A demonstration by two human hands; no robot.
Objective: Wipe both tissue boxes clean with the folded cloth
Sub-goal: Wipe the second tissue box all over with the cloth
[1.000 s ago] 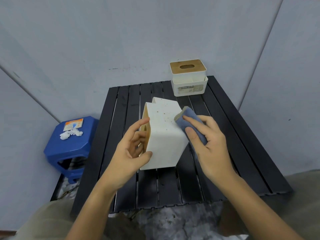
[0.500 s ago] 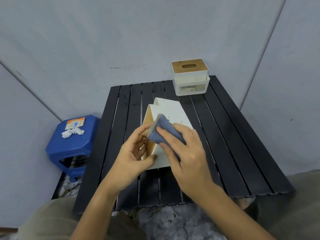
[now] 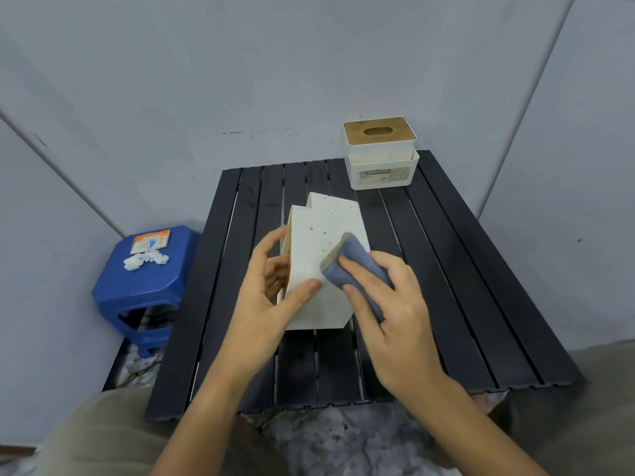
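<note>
White brown-speckled tissue box, blue cloth

On the bench, bare slats lie open at my right and at the lower left of the frame. The second tissue box blocks the far right corner. The tipped box between my hands fills the middle.
</note>
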